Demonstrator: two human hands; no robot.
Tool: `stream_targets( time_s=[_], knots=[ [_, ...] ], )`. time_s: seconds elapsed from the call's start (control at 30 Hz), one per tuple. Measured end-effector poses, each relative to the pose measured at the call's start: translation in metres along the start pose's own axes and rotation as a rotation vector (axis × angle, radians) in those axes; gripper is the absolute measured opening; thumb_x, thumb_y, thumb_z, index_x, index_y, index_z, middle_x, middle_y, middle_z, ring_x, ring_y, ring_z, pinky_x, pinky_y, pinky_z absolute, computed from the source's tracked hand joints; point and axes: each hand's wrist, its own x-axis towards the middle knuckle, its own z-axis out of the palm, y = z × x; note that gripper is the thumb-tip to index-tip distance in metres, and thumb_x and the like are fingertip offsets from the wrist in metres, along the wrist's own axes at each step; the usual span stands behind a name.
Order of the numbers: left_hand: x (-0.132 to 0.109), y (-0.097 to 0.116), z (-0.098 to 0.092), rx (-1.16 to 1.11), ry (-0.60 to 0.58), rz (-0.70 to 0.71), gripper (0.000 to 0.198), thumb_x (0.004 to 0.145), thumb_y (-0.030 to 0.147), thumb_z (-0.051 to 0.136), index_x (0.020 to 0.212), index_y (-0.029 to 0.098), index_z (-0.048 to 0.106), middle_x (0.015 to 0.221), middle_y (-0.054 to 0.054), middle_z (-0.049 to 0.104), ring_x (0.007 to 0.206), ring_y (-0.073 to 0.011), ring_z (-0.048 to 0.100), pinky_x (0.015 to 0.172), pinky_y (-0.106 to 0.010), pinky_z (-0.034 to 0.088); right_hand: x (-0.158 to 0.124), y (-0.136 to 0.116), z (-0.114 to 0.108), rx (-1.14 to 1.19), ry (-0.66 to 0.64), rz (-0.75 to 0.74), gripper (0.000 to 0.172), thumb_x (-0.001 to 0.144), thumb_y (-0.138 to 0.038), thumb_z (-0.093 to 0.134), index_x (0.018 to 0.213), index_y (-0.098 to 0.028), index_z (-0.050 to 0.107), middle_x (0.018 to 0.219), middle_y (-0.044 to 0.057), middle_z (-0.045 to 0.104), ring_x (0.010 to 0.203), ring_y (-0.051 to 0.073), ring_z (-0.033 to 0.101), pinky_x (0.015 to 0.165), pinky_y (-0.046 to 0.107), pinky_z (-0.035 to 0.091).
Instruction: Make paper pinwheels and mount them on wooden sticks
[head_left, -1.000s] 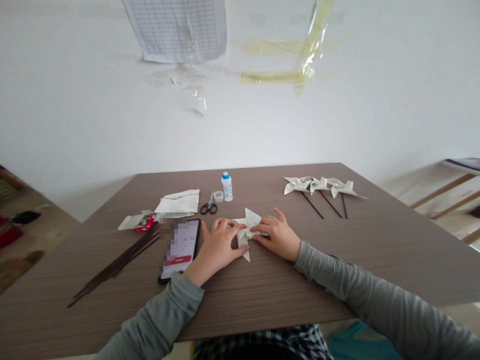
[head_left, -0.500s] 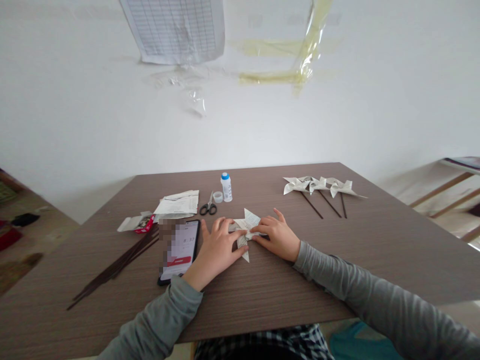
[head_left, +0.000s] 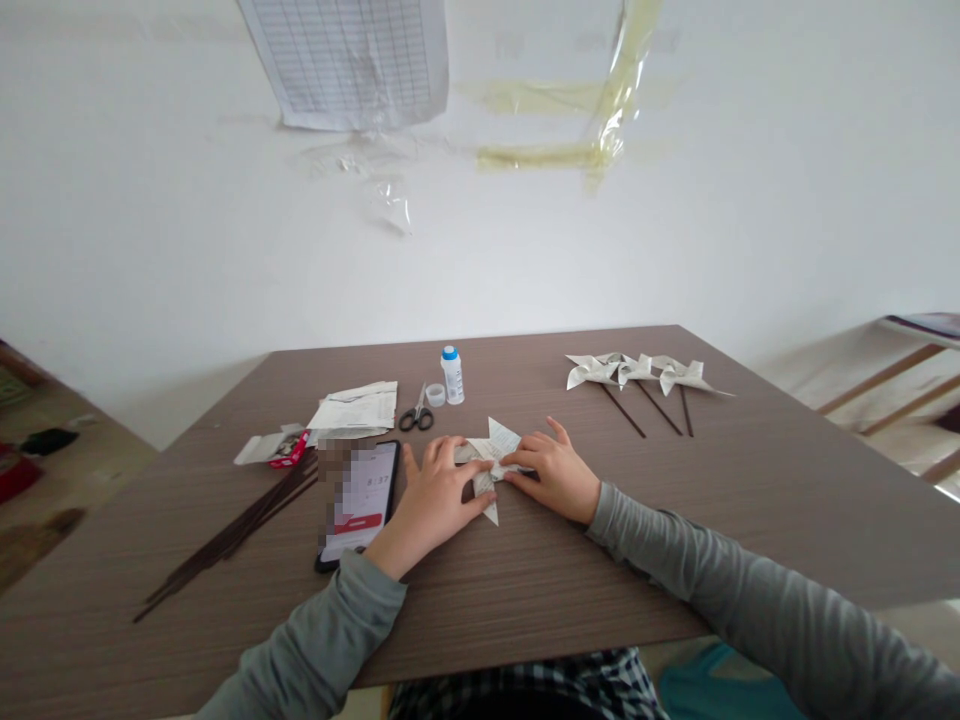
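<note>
A pinwheel of printed paper (head_left: 504, 440) lies on the table between my two hands, its pointed blades folded toward the centre. My left hand (head_left: 439, 490) presses on it from the left, thumb and forefinger at its middle. From the right, my right hand (head_left: 553, 474) pinches the paper near the same centre, with the little finger raised. Fingertips partly hide the pinwheel's middle. Left of my left hand lies a phone (head_left: 367, 515) with a lit screen. Beyond the hands are black-handled scissors (head_left: 417, 416), a small white cup or cap (head_left: 436, 395) and a white bottle with a blue cap (head_left: 453, 376).
On the brown table (head_left: 600, 600), finished-looking pinwheels on sticks (head_left: 634, 372) lie at the back right. At left are a paper stack (head_left: 354, 408), an open red box (head_left: 286, 449) and dark thin sticks (head_left: 217, 545). A white wall (head_left: 225, 250) rises behind the table.
</note>
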Motion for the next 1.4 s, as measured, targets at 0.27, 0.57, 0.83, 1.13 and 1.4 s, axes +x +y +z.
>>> stream_targets(
  time_s=[0.27,0.57,0.83,1.13,1.4],
  knots=[
    [-0.002,0.000,0.006,-0.025,0.075,-0.003,0.043,0.099,0.039,0.091,0.141,0.035,0.089,0.166,-0.018,0.062,0.162,-0.0513,0.052,0.136,-0.095,0.025,0.000,0.002,0.003,-0.010,0.017,-0.016,0.019,0.113,-0.038,0.076,0.125,-0.036,0.091,0.113,0.004,0.086,0.112,0.030,0.080,0.140,0.071,0.031],
    [0.002,0.002,0.004,-0.057,0.048,-0.046,0.050,0.096,0.037,0.093,0.145,0.035,0.083,0.182,-0.017,0.049,0.172,-0.0526,0.041,0.135,-0.095,0.026,-0.001,0.001,0.002,0.011,0.000,-0.002,0.020,0.114,-0.037,0.076,0.127,-0.034,0.091,0.115,0.006,0.086,0.116,0.031,0.080,0.141,0.075,0.029],
    [0.001,0.003,-0.001,-0.058,0.046,-0.031,0.045,0.095,0.037,0.095,0.139,0.036,0.086,0.181,-0.016,0.051,0.171,-0.0538,0.042,0.134,-0.097,0.026,-0.001,0.003,0.003,-0.004,0.013,-0.035,0.020,0.115,-0.038,0.076,0.127,-0.032,0.090,0.114,0.007,0.085,0.114,0.031,0.079,0.138,0.077,0.030],
    [-0.001,0.006,-0.008,-0.029,0.002,-0.033,0.033,0.100,0.037,0.092,0.133,0.036,0.091,0.184,-0.015,0.052,0.173,-0.0517,0.043,0.137,-0.095,0.020,0.001,-0.003,-0.003,-0.015,-0.051,0.005,0.026,0.119,-0.036,0.066,0.129,-0.032,0.090,0.115,0.006,0.084,0.118,0.030,0.078,0.141,0.075,0.029],
    [-0.002,0.011,-0.015,0.000,-0.034,-0.049,0.035,0.104,0.040,0.088,0.139,0.040,0.090,0.184,-0.013,0.054,0.172,-0.0515,0.045,0.138,-0.094,0.022,0.003,-0.009,-0.003,-0.096,-0.075,-0.005,0.033,0.123,-0.035,0.061,0.144,-0.035,0.086,0.124,0.011,0.076,0.124,0.031,0.067,0.137,0.075,0.030]
  ],
)
